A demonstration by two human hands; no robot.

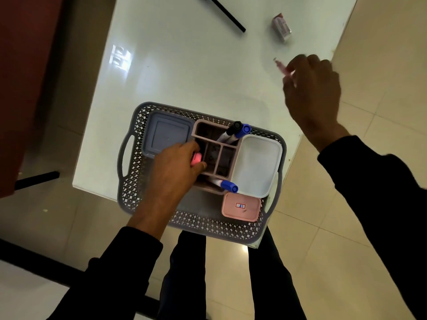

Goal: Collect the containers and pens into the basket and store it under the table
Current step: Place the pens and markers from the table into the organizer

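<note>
A grey lattice basket (129, 181) sits at the near edge of the white table (184, 65). Inside it are a grey lidded container (167, 132), a white lidded container (256, 165), a small pink lidded container (240, 206) and a pinkish pen organiser (219, 155) with black and blue-capped markers (240, 130). Another blue-capped marker (227, 185) lies at the organiser's near side. My left hand (175, 167) holds a pink-capped pen (196, 158) over the organiser. My right hand (312, 93) pinches a pink pen (280, 65) just above the table's right side.
A long black pen (227, 13) lies at the far end of the table. A small clear wrapped packet (281, 27) rests near the far right edge. Tiled floor surrounds the table, and my legs stand right below the basket.
</note>
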